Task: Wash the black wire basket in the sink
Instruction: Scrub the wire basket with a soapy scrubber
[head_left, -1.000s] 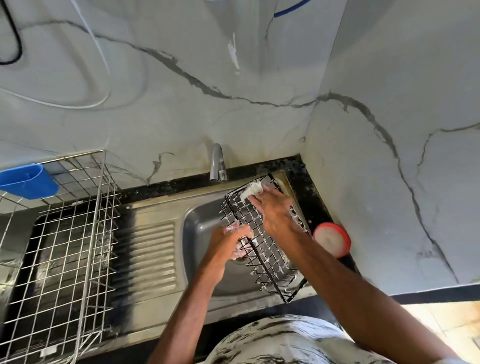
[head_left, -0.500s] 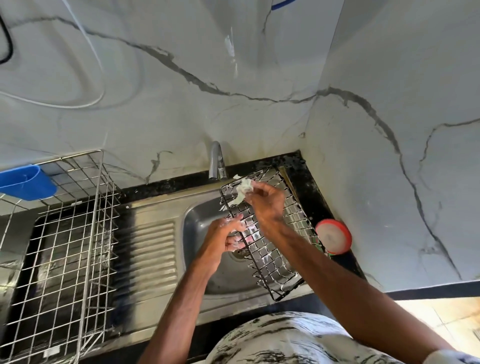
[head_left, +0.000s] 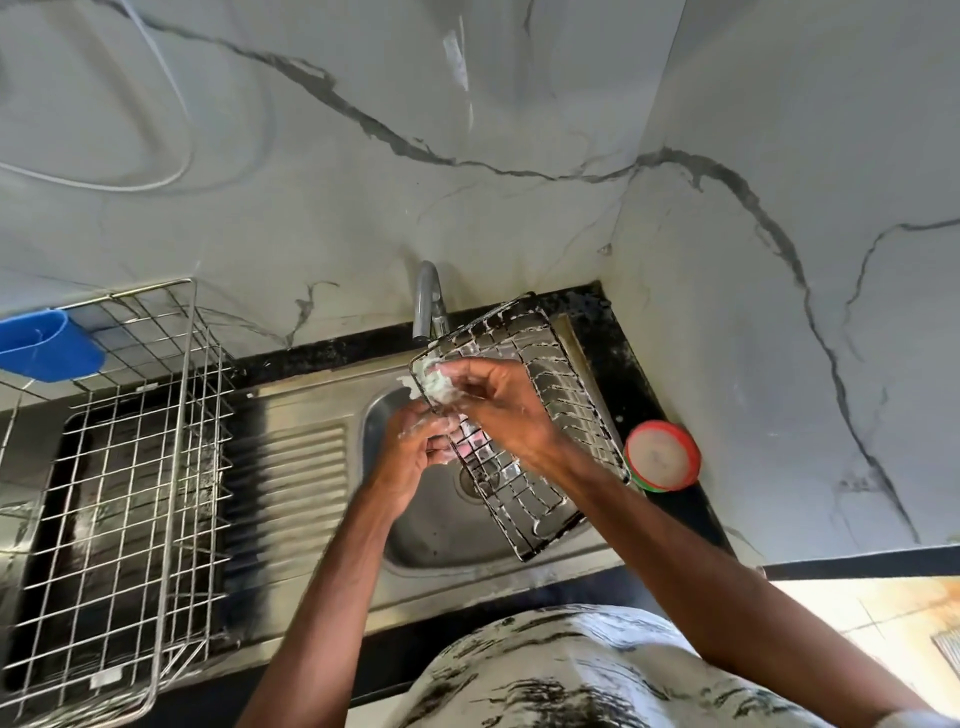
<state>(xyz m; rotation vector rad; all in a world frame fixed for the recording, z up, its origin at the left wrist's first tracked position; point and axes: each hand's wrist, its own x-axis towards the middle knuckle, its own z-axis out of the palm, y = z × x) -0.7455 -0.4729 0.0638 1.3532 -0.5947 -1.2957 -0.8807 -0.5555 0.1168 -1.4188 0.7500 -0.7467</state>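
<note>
The black wire basket (head_left: 545, 415), streaked with white suds, is held tilted over the steel sink bowl (head_left: 431, 530), its far end up near the tap (head_left: 428, 304). My left hand (head_left: 415, 452) grips the basket's left rim from below, fingers curled and soapy. My right hand (head_left: 498, 400) reaches across the inside of the basket and pinches a pale, foamy scrub pad (head_left: 436, 382) against the basket's upper left corner. Part of the basket's mesh is hidden behind my right hand and forearm.
A large silver wire dish rack (head_left: 130, 467) stands on the drainboard at the left, with a blue plastic holder (head_left: 44, 345) on its far corner. A round red-rimmed soap tub (head_left: 662, 457) sits on the black counter by the right wall. Marble walls close in behind and right.
My right hand has carried the scrub pad leftward to the basket's upper left corner. The basket has tipped flatter, its inside facing up more. My left hand stays on the left rim.
</note>
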